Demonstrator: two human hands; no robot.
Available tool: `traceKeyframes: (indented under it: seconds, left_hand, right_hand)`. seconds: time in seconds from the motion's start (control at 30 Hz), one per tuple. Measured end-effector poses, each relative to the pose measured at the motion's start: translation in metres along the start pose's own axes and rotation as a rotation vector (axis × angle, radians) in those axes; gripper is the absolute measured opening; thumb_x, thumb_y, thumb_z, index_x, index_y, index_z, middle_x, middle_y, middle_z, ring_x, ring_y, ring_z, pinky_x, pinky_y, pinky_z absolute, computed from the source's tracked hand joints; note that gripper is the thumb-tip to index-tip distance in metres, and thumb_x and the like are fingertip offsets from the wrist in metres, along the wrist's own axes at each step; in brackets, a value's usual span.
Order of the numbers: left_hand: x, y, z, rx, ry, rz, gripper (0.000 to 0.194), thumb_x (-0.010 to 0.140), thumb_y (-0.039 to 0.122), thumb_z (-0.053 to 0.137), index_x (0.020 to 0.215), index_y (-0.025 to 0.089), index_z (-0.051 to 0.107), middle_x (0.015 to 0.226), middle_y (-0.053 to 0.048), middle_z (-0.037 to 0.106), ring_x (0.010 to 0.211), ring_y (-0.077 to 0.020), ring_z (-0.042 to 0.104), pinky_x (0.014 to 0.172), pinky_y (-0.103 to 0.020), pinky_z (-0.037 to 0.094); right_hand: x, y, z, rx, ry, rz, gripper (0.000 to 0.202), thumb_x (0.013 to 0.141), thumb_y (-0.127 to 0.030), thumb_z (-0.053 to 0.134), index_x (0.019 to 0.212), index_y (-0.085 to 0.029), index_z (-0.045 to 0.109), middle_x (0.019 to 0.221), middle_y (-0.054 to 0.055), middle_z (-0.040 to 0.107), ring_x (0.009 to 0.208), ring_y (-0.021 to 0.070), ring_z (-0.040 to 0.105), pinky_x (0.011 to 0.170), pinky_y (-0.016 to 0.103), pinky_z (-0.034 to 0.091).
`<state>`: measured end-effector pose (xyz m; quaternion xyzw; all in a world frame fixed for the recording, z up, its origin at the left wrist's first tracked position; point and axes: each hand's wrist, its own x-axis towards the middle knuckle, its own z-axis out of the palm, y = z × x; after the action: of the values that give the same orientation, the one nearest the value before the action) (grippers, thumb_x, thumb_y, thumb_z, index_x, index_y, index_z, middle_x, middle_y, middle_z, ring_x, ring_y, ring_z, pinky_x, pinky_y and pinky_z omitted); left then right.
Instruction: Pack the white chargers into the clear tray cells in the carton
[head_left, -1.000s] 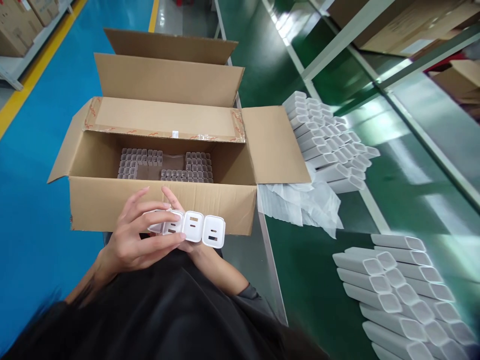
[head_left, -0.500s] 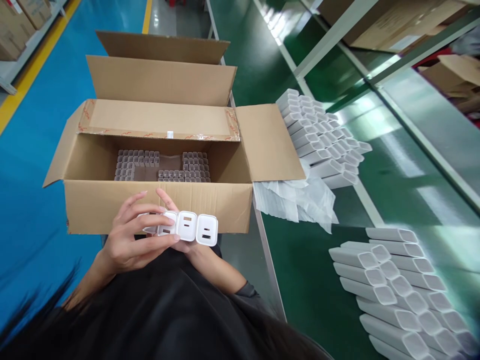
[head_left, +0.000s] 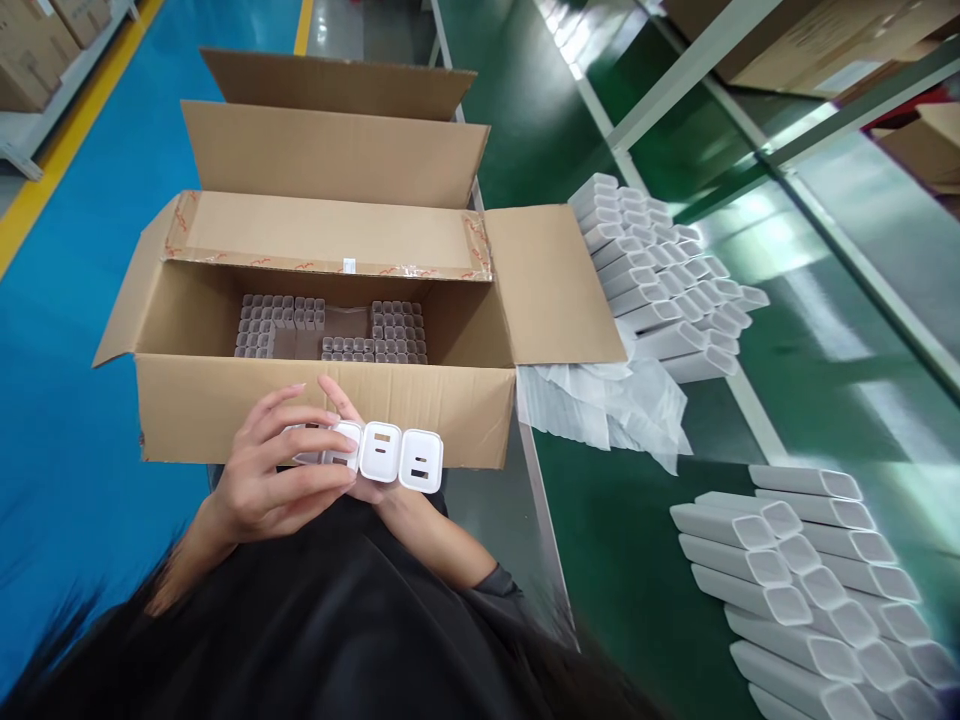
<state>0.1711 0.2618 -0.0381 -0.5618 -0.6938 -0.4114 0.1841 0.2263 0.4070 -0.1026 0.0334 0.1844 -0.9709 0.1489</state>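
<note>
A short row of white charger housings [head_left: 421, 461] with small port slots facing me is held up in front of the carton. My left hand [head_left: 274, 465] comes from the left, its bent fingers lying over the housings at that end of the row and partly covering them. Beneath and behind the row, my right hand [head_left: 369, 491] bears it; one finger sticks up behind, and the others are hidden. Just beyond my hands stands an open cardboard box [head_left: 322, 410]. Inside it, white housings [head_left: 400, 332] stand in blocks on a brown cardboard layer [head_left: 300, 343].
On the green table [head_left: 600, 540] to the right lie a far stack of white housings [head_left: 660, 265] and a nearer stack [head_left: 810, 590]. Crumpled white wrapping [head_left: 607, 405] sits beside the box's right flap [head_left: 551, 285]. Shelves with cartons [head_left: 37, 60] stand at the far left.
The whole view has shifted slightly, so the box and stacks appear a little further right. Both hands keep the same hold on the row of housings.
</note>
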Motion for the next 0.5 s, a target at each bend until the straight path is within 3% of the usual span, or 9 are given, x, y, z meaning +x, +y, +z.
traceKeyframes:
  seconds: [0.1, 0.23, 0.3, 0.4, 0.5]
  left_hand:
    - [-0.001, -0.004, -0.002, -0.023, 0.008, -0.009, 0.017, 0.079, 0.015, 0.074, 0.091, 0.025, 0.068, 0.096, 0.0, 0.076, 0.102, -0.0205, 0.069, 0.108, -0.053, 0.047]
    - [-0.01, -0.021, -0.012, -0.038, 0.13, -0.059, 0.01, 0.089, 0.034, 0.062, 0.092, 0.026, 0.068, 0.097, -0.002, 0.075, 0.099, -0.0211, 0.07, 0.105, -0.053, 0.05]
    - [-0.017, -0.037, -0.017, 0.007, 0.168, -0.108, 0.013, 0.09, 0.035, 0.06, 0.092, 0.025, 0.068, 0.097, -0.004, 0.074, 0.099, -0.0221, 0.07, 0.101, -0.052, 0.052]
    - [-0.03, -0.063, -0.02, 0.106, 0.18, -0.186, 0.007, 0.085, 0.023, 0.067, 0.092, 0.022, 0.069, 0.095, -0.005, 0.073, 0.096, -0.0213, 0.07, 0.1, -0.049, 0.053]
    - [-0.04, -0.09, -0.018, 0.192, 0.168, -0.254, 0.011, 0.082, 0.015, 0.069, 0.091, 0.02, 0.07, 0.095, -0.005, 0.073, 0.091, -0.0198, 0.07, 0.098, -0.045, 0.054]
  right_hand:
    - [0.003, 0.003, -0.005, 0.015, -0.054, -0.017, 0.08, 0.071, -0.048, 0.079, 0.143, -0.03, 0.047, 0.088, -0.003, 0.066, 0.069, 0.0117, 0.061, 0.066, 0.025, 0.055]
    - [0.006, -0.012, -0.007, -0.096, -0.058, -0.088, 0.106, 0.059, -0.071, 0.077, 0.148, -0.031, 0.037, 0.105, 0.005, 0.068, 0.078, 0.0187, 0.063, 0.07, 0.036, 0.055]
    - [0.008, -0.036, -0.004, -0.193, -0.024, -0.173, 0.103, 0.059, -0.075, 0.074, 0.146, -0.032, 0.04, 0.111, 0.006, 0.067, 0.08, 0.02, 0.064, 0.071, 0.037, 0.055]
    - [0.014, -0.083, -0.002, -0.41, 0.082, -0.241, 0.079, 0.069, -0.062, 0.075, 0.138, -0.032, 0.05, 0.113, 0.003, 0.066, 0.087, 0.0187, 0.065, 0.077, 0.034, 0.055]
    - [0.03, -0.126, -0.009, -0.678, 0.154, -0.112, 0.07, 0.073, -0.053, 0.076, 0.135, -0.029, 0.054, 0.12, 0.005, 0.065, 0.099, 0.0199, 0.064, 0.082, 0.032, 0.054]
